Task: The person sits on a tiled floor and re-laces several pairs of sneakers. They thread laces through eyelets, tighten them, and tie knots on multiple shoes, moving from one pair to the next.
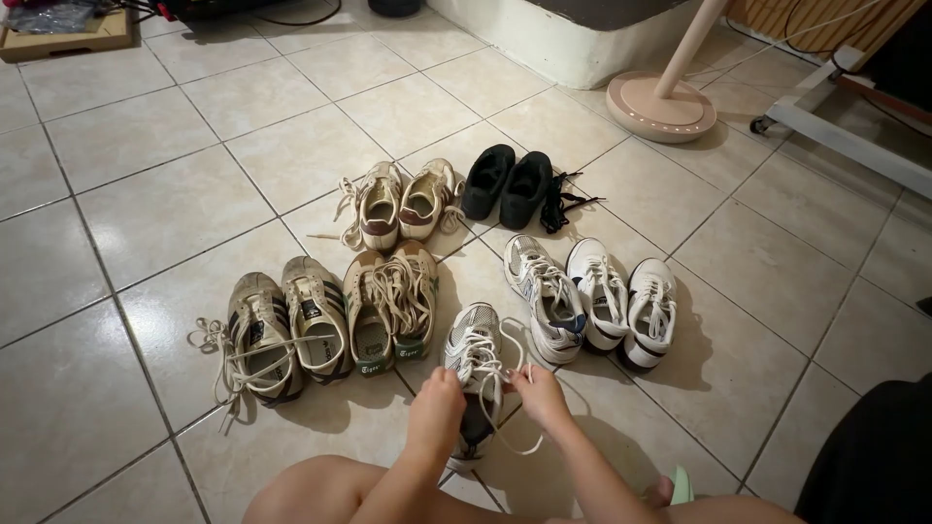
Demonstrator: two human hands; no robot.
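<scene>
A white and silver sneaker [473, 351] lies on the tiled floor right in front of me, toe pointing away. My left hand [436, 402] pinches its white laces [492, 366] on the left side of the shoe. My right hand [539, 395] grips the lace on the right side, with a loop trailing down toward my leg. Both hands hover over the shoe's tongue, close together. The matching sneaker [544, 296] lies just beyond to the right.
Several other shoes lie in rows: a beige striped pair [286, 325] at left, a cream and green pair [390, 301], a tan pair [400, 202], a black pair [505, 182], a white pair [626, 303]. A fan base [660, 105] and a metal frame leg [845, 141] stand at the back right.
</scene>
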